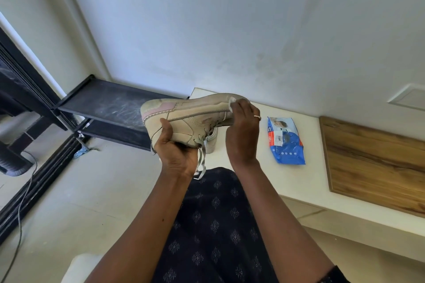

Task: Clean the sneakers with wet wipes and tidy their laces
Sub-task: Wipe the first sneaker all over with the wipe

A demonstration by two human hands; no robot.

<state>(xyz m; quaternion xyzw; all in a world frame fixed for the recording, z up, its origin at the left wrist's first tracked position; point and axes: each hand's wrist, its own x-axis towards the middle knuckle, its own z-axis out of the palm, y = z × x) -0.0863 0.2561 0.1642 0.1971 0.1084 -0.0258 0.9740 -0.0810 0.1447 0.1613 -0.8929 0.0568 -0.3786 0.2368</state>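
The left hand grips the sneaker tipped sideways, exposing its sole edge. The right hand pinches a wet wipe against it.

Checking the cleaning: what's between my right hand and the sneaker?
A white wet wipe, which the right hand presses against the sneaker; the head view shows it.

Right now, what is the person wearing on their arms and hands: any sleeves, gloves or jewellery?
No gloves: the left hand and right hand are bare, and both forearms are uncovered, with no watch or bracelet showing. The right hand carries a slim metallic ring. A dark sleeve edge shows only at the right upper arm, near the picture's bottom.
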